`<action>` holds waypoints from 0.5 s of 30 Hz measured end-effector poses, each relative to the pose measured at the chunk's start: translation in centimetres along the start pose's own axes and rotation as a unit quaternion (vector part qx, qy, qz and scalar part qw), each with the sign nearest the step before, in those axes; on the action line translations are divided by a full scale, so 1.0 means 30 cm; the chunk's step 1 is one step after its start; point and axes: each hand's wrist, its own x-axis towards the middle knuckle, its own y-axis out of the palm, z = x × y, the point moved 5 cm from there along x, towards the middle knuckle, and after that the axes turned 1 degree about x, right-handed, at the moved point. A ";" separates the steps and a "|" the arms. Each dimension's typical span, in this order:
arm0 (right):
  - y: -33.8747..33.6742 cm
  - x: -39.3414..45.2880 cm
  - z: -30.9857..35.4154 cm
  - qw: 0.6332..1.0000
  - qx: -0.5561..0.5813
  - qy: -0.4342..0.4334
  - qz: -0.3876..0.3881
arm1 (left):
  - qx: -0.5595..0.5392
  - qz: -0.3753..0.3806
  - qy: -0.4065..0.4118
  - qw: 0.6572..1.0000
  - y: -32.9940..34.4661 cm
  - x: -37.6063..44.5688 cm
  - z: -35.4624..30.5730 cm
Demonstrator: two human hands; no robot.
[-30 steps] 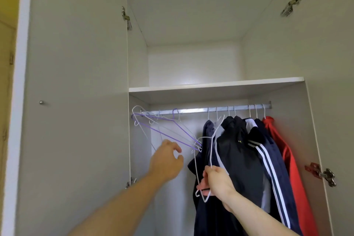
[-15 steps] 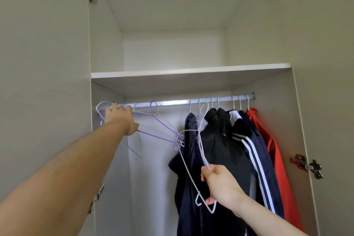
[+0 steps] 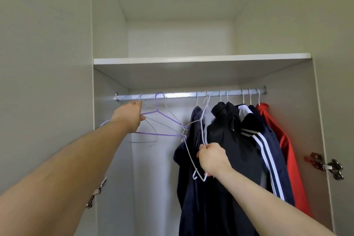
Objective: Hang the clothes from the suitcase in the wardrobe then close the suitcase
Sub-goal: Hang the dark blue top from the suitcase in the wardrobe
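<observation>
Inside the open wardrobe, a metal rail [image 3: 183, 95] runs under a white shelf [image 3: 201, 57]. My left hand [image 3: 130, 116] grips a cluster of empty wire hangers at the rail's left end, among them a purple hanger [image 3: 162, 116]. My right hand [image 3: 211, 159] is shut on a white wire hanger [image 3: 200, 132], tilted steeply, its corner tangled with the purple one. Dark navy jackets [image 3: 220, 149], a striped track jacket [image 3: 268, 159] and a red garment [image 3: 283, 149] hang on the right half. The suitcase is out of view.
The wardrobe's left door [image 3: 44, 82] and right door [image 3: 337, 63] stand open, with metal hinges [image 3: 325, 165] on the right side. A bare stretch of rail lies between the empty hangers and the clothes. The upper compartment [image 3: 180, 38] holds nothing visible.
My left hand rose from below the hangers to the rail's left end and took hold of the hanger cluster. My right hand kept the white hanger, pulling it down and rightward. The view moved closer.
</observation>
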 end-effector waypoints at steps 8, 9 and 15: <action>0.102 0.040 0.043 0.992 -0.122 0.039 -0.007 | 0.032 -0.044 -0.005 0.999 -0.044 -0.001 0.061; 0.113 0.033 0.036 0.990 -0.132 0.039 -0.005 | 0.046 -0.042 -0.005 0.998 -0.040 -0.006 0.061; 0.074 0.037 0.019 0.995 -0.054 0.019 -0.081 | 0.062 -0.050 -0.023 0.997 -0.002 -0.022 0.054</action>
